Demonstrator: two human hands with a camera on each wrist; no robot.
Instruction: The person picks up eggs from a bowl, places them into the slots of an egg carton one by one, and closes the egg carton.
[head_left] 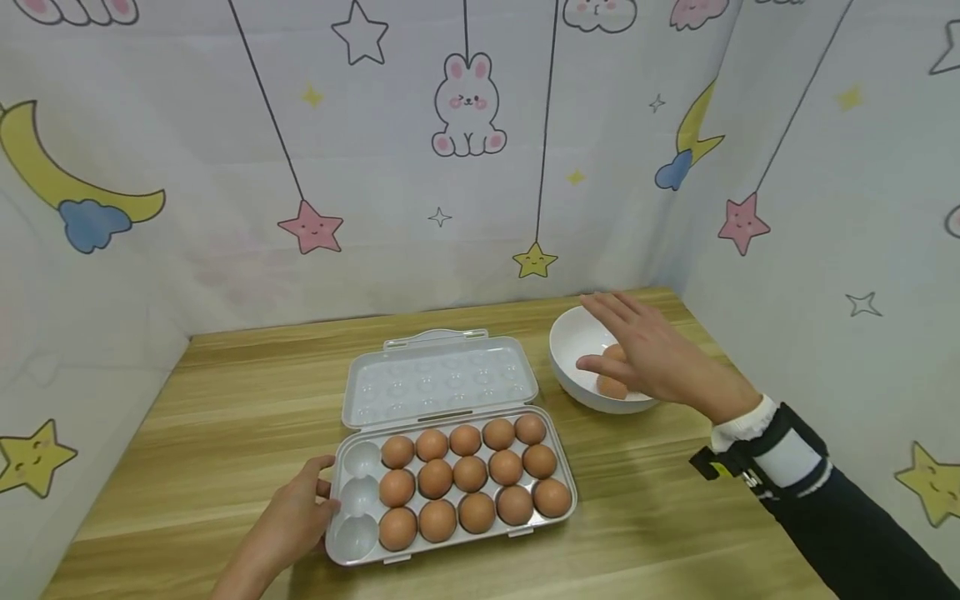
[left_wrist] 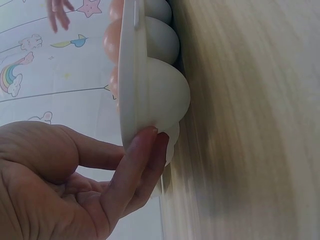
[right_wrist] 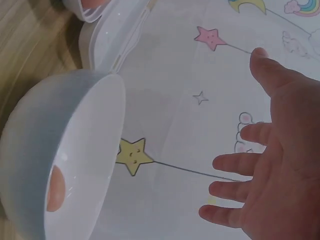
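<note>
A white plastic egg tray [head_left: 362,497] with its lid [head_left: 441,379] folded back lies on the table. Brown eggs [head_left: 470,473] fill it except for the left column, whose 3 cups are empty. My left hand [head_left: 292,512] grips the tray's left end, fingers curled under the edge in the left wrist view. Over a white bowl [head_left: 566,340] to the tray's right, my right hand [head_left: 648,354] is spread and holds nothing. Brown eggs [head_left: 612,387] lie in the bowl, partly hidden by that hand; one egg [right_wrist: 56,189] shows in the right wrist view.
The wood-grain table [head_left: 247,400] ends at a white printed curtain [head_left: 397,275] at the back, with more curtain along both sides. The bowl stands near the table's back right corner, close to the opened lid.
</note>
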